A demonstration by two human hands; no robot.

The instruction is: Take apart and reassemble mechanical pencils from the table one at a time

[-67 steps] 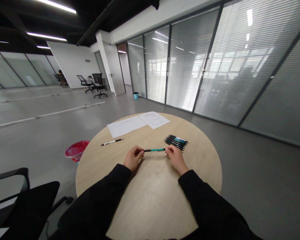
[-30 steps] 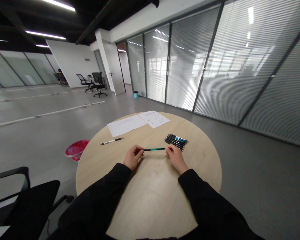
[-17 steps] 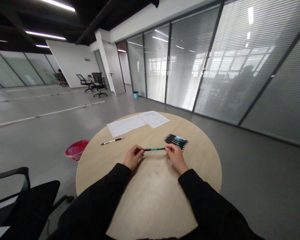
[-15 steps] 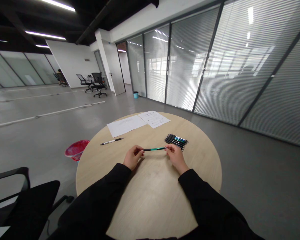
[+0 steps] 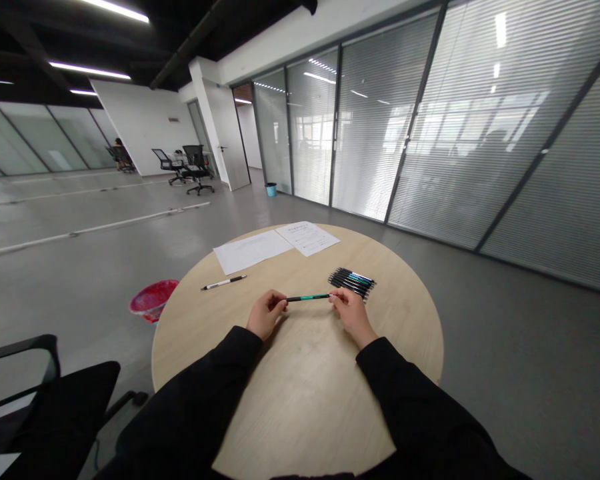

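Observation:
A green and black pen (image 5: 307,298) lies level between my two hands, just above the round wooden table (image 5: 300,393). My left hand (image 5: 266,315) pinches its left end and my right hand (image 5: 349,315) pinches its right end. Just beyond my right hand a bundle of several dark pens (image 5: 353,282) lies on the table. A single white and black pen (image 5: 224,283) rests to the far left of my left hand.
Two paper sheets (image 5: 275,245) lie at the table's far edge. A red bin (image 5: 153,300) stands on the floor to the left. A black office chair (image 5: 45,407) is at the near left. Glass partitions with blinds run along the right.
Almost nothing has changed: both hands keep the pen held level between them, with only a slight shift of the view.

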